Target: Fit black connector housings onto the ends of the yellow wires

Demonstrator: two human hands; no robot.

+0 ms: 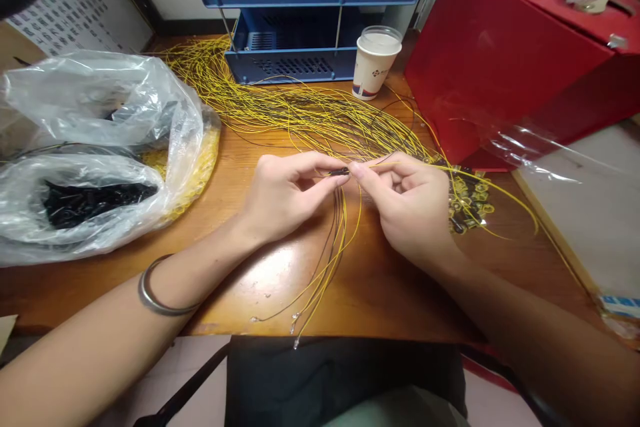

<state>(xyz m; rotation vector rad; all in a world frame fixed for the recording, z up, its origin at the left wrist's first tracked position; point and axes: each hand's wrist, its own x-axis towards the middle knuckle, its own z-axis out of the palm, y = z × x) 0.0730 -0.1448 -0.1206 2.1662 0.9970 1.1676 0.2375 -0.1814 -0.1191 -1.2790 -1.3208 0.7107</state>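
Over the middle of the wooden desk, my left hand (295,190) pinches a small black connector (339,173) between thumb and forefinger. Meeting it from the right, my right hand (407,197) is closed on a yellow wire (470,172), whose loose end curves off to the right. The fingertips of both hands nearly touch, hiding where wire and connector meet. Several yellow and black wires (336,240) hang below my left fingertips toward the desk's front edge, with small metal terminals at their ends. Behind both hands spreads a long bundle of yellow and black wires (300,110).
Clear plastic bags (107,223) with black pieces and yellow wire stand at left. A blue file rack (300,67) and a paper cup (376,67) are at the back. A red box (500,60) stands right, near a cluster of black and yellow wire ends (467,203).
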